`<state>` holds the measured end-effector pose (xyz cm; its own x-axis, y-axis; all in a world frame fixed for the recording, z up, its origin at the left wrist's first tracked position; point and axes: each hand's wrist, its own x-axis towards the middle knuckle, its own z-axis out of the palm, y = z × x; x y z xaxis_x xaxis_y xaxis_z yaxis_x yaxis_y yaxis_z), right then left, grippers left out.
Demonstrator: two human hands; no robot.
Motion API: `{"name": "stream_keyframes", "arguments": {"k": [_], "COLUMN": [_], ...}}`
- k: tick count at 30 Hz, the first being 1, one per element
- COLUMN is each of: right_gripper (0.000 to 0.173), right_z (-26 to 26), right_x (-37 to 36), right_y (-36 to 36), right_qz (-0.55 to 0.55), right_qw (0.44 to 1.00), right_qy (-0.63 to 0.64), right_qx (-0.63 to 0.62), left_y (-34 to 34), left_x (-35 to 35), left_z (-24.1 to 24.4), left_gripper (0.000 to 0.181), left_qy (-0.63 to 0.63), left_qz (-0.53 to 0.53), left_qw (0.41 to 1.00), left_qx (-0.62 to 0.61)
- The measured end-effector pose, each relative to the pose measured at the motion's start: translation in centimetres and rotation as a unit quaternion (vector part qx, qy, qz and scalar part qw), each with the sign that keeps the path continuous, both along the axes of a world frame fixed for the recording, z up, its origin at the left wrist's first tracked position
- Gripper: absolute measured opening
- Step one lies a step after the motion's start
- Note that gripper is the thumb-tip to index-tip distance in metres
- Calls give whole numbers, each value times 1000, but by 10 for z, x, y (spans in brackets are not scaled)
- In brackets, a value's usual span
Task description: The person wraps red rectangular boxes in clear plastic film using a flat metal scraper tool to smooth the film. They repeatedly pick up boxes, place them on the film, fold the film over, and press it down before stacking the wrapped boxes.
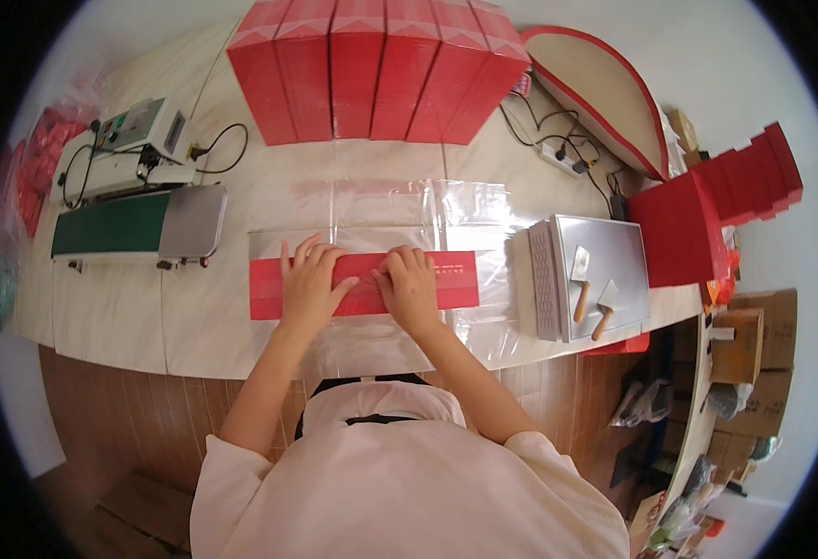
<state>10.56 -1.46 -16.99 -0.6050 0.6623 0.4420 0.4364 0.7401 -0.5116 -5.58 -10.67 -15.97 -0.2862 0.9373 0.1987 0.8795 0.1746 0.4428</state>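
A long red box [456, 285] with small pale print near its right end lies crosswise before me on a sheet of clear plastic film [478, 209]. My left hand [311, 286] rests on the left half of the box, fingers spread over its far edge, thumb pointing right. On the middle of the box is my right hand [409, 288], its fingers bent and thumb and index finger close together at the surface. Whether those fingertips pinch anything is too small to tell.
Large red film-wrapped boxes [356, 84] stand at the back. A sealing machine with a green conveyor belt [112, 223] is at left. At right, two wooden-handled spatulas [580, 272] lie on a metal-topped device [618, 244], beside a power strip [559, 159] with cables and red boxes [681, 230].
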Motion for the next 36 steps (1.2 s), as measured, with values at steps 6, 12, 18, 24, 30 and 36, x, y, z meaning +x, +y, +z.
{"name": "stream_keyframes", "arguments": {"k": [6,12,18,24,30,36], "right_gripper": [16,13,26,33,27,15], "right_z": [22,1,-56,-76,25,79], "right_x": [47,226,347,349,259,150], "right_y": [40,137,151,159,126,78], "right_qz": [-129,-403,-522,-513,-227,244], "right_qw": [986,910,795,830,938,950], "right_qy": [101,-17,-307,-175,7,-71], "right_qx": [42,91,32,-135,-263,-182], "left_y": [5,3,1,2,-2,-5], "left_x": [4,5,7,8,12,13], "left_z": [3,2,0,5,9,4], "left_gripper": [45,44,45,43,47,46], "left_qy": [2,14,3,-11,-16,-24], "left_qz": [3,-1,9,-1,23,44], "left_qw": [1000,1000,999,999,999,997], "left_qx": [-28,-20,-32,-30,-42,-55]}}
